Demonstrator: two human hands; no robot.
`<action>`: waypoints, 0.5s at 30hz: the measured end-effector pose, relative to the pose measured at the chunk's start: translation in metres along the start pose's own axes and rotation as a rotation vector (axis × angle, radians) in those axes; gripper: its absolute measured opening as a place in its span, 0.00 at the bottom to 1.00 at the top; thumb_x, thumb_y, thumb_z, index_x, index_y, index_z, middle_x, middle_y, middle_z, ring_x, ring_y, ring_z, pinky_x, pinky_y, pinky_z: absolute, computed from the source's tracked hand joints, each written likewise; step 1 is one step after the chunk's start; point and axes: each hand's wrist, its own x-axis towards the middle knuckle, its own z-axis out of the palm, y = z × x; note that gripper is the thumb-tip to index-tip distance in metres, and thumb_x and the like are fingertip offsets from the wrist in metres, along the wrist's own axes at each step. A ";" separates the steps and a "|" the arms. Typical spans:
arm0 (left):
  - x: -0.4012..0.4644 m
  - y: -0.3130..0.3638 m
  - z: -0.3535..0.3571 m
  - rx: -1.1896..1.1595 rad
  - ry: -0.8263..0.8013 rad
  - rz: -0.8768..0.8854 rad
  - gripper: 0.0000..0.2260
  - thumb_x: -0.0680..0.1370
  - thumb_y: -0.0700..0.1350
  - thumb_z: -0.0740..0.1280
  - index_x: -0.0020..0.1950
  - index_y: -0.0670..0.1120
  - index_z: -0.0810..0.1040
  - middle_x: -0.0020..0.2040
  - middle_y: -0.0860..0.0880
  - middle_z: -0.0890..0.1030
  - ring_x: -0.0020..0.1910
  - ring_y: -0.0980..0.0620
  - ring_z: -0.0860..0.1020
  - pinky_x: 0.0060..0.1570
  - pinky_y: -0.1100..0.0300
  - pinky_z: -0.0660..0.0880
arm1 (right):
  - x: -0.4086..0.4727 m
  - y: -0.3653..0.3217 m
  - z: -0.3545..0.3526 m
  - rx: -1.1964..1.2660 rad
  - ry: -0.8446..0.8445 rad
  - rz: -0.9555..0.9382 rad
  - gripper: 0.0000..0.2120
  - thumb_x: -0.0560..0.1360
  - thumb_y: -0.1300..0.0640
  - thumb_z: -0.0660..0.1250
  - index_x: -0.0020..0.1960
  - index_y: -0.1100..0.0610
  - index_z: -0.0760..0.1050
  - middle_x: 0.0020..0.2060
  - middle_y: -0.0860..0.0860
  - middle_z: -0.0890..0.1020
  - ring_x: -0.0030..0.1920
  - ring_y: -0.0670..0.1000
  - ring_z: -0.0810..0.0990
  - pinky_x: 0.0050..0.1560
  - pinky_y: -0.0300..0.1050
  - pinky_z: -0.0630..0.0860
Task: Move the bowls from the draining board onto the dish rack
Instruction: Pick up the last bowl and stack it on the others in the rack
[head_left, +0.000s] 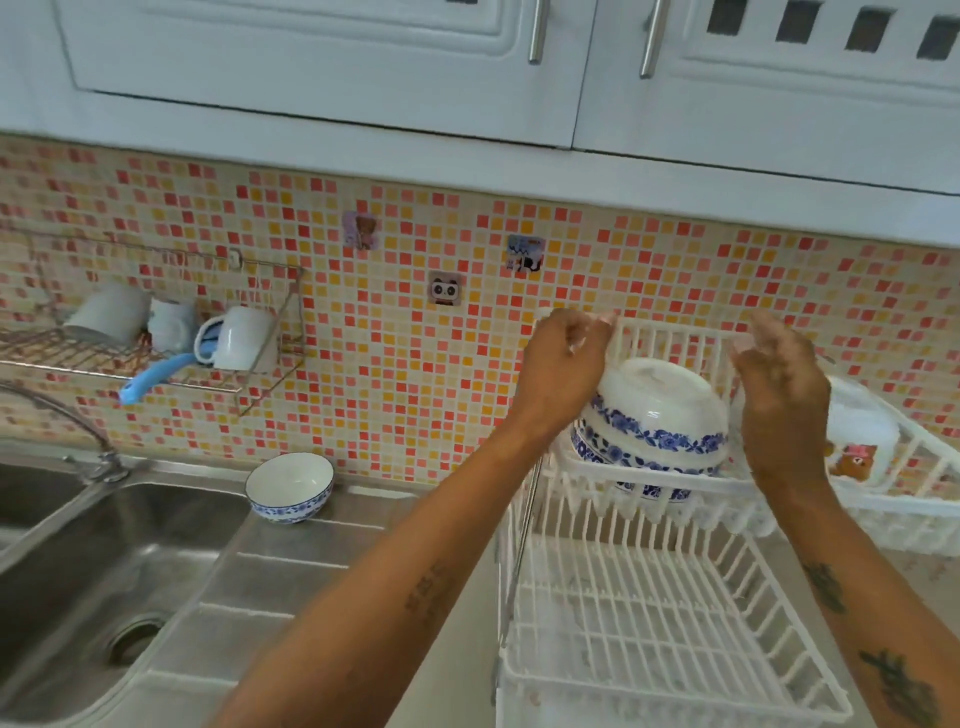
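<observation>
While upturned blue-patterned white bowls (655, 415) sit on the white wire dish rack (670, 613), left hand (563, 353) and right hand (779, 374) hover loosely curled, empty; one bowl (289, 486) far left on steel draining board (291, 571).

The single head-worn camera is looking forward and down from above the counter, facing the mosaic tiled wall (405, 322). It is sitting close to the white dish rack (665, 613), which is filling the lower right of the view. Left of the rack the draining board (291, 571) and sink (78, 582) are stretching away; above the rack, wall cupboards (322, 57) are curving under the wide-angle lens.
</observation>
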 end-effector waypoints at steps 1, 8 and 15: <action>-0.003 -0.001 -0.010 -0.050 0.028 0.001 0.09 0.81 0.52 0.61 0.46 0.49 0.74 0.47 0.52 0.77 0.49 0.54 0.75 0.54 0.59 0.72 | -0.006 -0.008 0.011 0.060 0.012 -0.013 0.24 0.76 0.49 0.60 0.70 0.55 0.69 0.69 0.49 0.71 0.69 0.47 0.70 0.72 0.52 0.66; -0.010 -0.030 -0.109 -0.027 0.119 -0.177 0.17 0.83 0.50 0.55 0.58 0.38 0.75 0.53 0.44 0.76 0.51 0.51 0.73 0.48 0.64 0.69 | -0.054 -0.079 0.118 0.432 -0.235 -0.143 0.27 0.74 0.46 0.60 0.70 0.55 0.67 0.69 0.48 0.72 0.70 0.42 0.70 0.72 0.46 0.66; -0.030 -0.118 -0.235 0.006 0.324 -0.549 0.16 0.83 0.50 0.53 0.42 0.48 0.76 0.46 0.48 0.79 0.51 0.50 0.78 0.57 0.49 0.70 | -0.111 -0.074 0.259 0.538 -0.539 0.124 0.30 0.72 0.45 0.63 0.72 0.47 0.61 0.75 0.48 0.64 0.73 0.47 0.66 0.72 0.49 0.66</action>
